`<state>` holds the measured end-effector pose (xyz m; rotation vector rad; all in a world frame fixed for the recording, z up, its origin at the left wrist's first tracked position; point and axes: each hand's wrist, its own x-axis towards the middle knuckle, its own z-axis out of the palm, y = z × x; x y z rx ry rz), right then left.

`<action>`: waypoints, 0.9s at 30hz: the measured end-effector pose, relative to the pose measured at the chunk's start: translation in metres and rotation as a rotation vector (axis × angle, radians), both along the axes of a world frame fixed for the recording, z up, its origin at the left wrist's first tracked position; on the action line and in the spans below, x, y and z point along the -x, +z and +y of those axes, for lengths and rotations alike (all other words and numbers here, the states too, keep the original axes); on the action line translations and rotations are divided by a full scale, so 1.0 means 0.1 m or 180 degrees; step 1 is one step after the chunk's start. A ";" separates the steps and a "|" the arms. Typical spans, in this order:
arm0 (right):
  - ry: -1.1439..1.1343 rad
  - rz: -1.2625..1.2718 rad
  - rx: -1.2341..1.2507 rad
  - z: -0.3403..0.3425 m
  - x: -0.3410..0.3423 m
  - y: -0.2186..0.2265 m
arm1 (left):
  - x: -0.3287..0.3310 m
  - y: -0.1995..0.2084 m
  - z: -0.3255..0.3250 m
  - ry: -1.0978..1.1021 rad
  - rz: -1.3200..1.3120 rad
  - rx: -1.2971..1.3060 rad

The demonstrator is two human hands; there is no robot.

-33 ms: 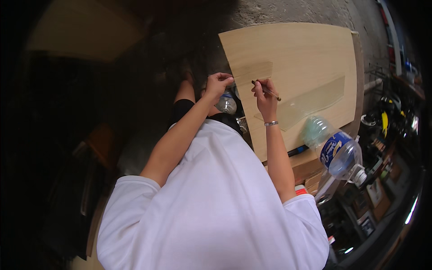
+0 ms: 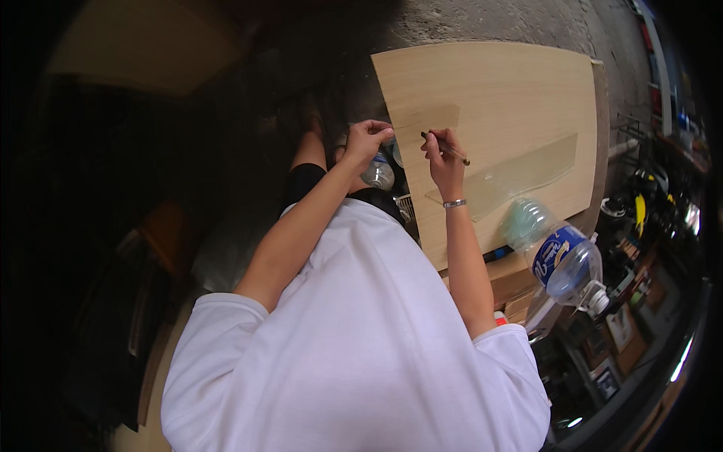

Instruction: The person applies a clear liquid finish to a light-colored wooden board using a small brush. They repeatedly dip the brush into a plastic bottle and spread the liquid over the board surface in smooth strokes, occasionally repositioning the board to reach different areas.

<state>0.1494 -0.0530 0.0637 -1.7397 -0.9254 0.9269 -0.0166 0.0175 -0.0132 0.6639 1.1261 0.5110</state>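
Observation:
Over a pale wooden board (image 2: 527, 83), my right hand (image 2: 446, 154) is closed round a slim, dark, pen-like tool (image 2: 456, 156). One end of the tool points up and left toward my other hand. My left hand (image 2: 369, 142) is at the board's left edge, thumb and fingers pinched together. They meet the end of a small clear sheet (image 2: 440, 119) that reaches over the board and tints it darker; the grip itself is partly hidden. A longer clear strip (image 2: 527, 167), glass-like, lies on the board to the right of my right hand.
A large clear bottle with a blue label (image 2: 559, 252) lies at the board's near right corner. Beside my forearm is a dark, blue-marked object (image 2: 495, 254). Another clear bottle (image 2: 379, 175) stands below the board's left edge. Cluttered tools (image 2: 648, 200) fill the right side.
The board and large bottle have shifted very slightly in view. Both hands keep the same pose and grip.

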 end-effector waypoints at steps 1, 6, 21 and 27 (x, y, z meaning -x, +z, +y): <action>0.0161 -0.0066 0.0027 0.10 -0.01 -0.02 | -0.01 -0.01 -0.01 0.0126 -0.0041 -0.0030; 0.0673 -0.0347 0.0141 0.46 0.04 -0.16 | -0.04 -0.08 0.07 0.0347 0.0028 0.0056; 0.0981 -0.0681 0.0198 0.67 0.07 -0.25 | -0.04 -0.07 0.00 0.0366 0.0167 -0.0245; 0.0995 -0.0793 0.0235 0.65 0.07 -0.33 | -0.11 -0.11 -0.04 0.0337 0.0328 -0.0316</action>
